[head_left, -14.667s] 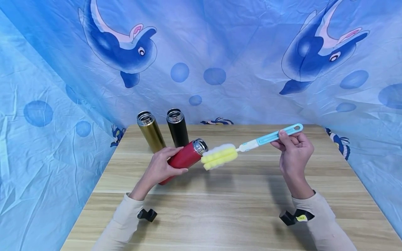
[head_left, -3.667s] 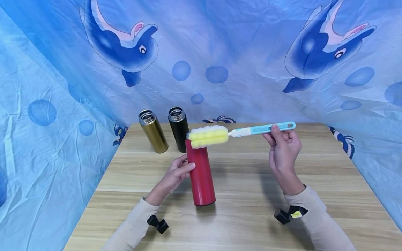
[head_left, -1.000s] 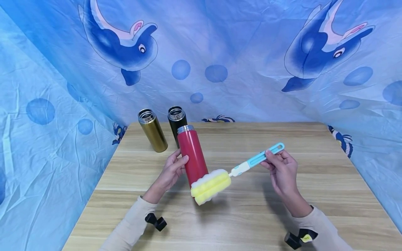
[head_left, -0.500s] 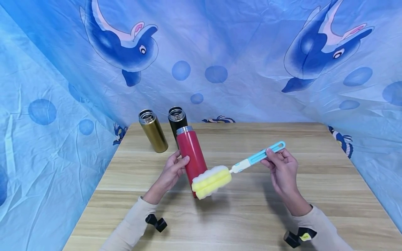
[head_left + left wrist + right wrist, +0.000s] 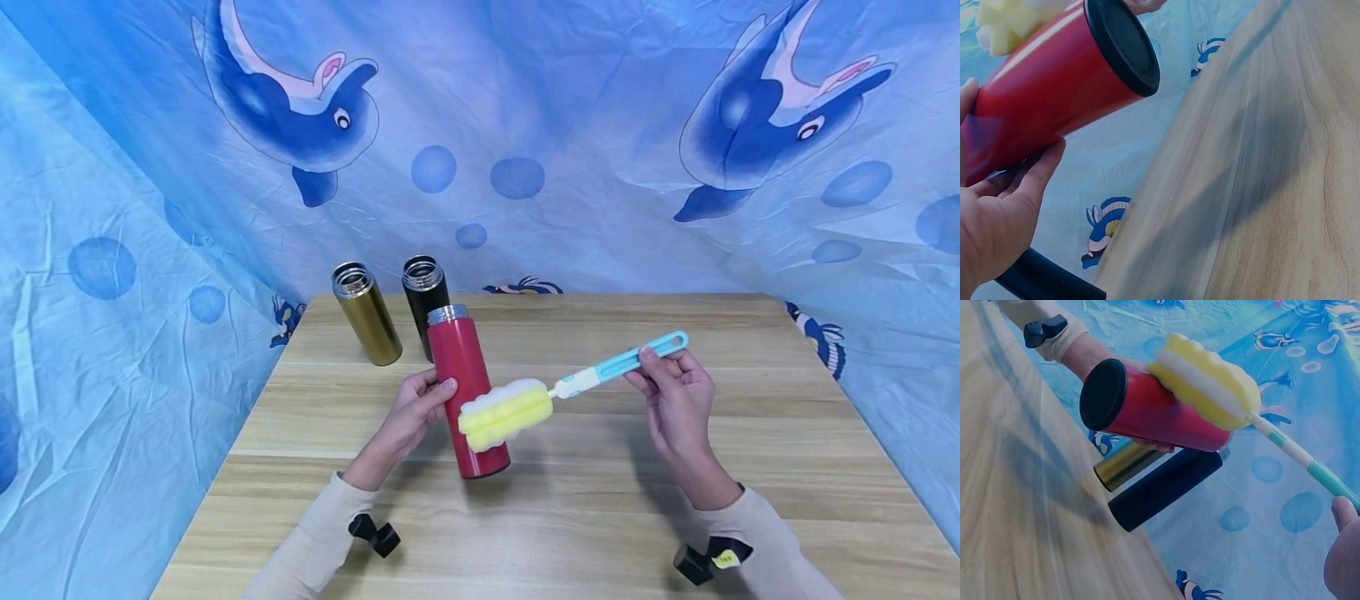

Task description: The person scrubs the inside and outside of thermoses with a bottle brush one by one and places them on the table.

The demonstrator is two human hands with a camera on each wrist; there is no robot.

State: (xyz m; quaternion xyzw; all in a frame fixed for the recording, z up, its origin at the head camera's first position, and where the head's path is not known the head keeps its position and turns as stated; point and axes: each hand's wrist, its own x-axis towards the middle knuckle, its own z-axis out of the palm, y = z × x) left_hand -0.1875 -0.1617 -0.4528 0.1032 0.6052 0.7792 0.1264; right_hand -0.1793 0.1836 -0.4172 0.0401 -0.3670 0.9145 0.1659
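A red thermos bottle (image 5: pixel 459 358) is held off the table, its steel neck up and leaning a little left in the head view. My left hand (image 5: pixel 411 412) grips its side, thumb in front. In the left wrist view the bottle's dark base (image 5: pixel 1125 47) faces the camera. My right hand (image 5: pixel 678 404) pinches the light-blue handle of a bottle brush (image 5: pixel 622 362). The brush's yellow and white sponge head (image 5: pixel 506 412) lies across the lower front of the bottle, and in the right wrist view the sponge (image 5: pixel 1210 381) overlaps the bottle's outer wall.
An open gold thermos (image 5: pixel 367 321) and an open black thermos (image 5: pixel 423 292) stand at the table's back left. The red bottle partly covers the black one. A blue dolphin-print cloth (image 5: pixel 585 167) hangs behind the wooden table (image 5: pixel 600 525).
At first the bottle's mouth pointed at the brush; later the sponge was at its neck. Over the last second the sponge has risen from near the base along the bottle's side.
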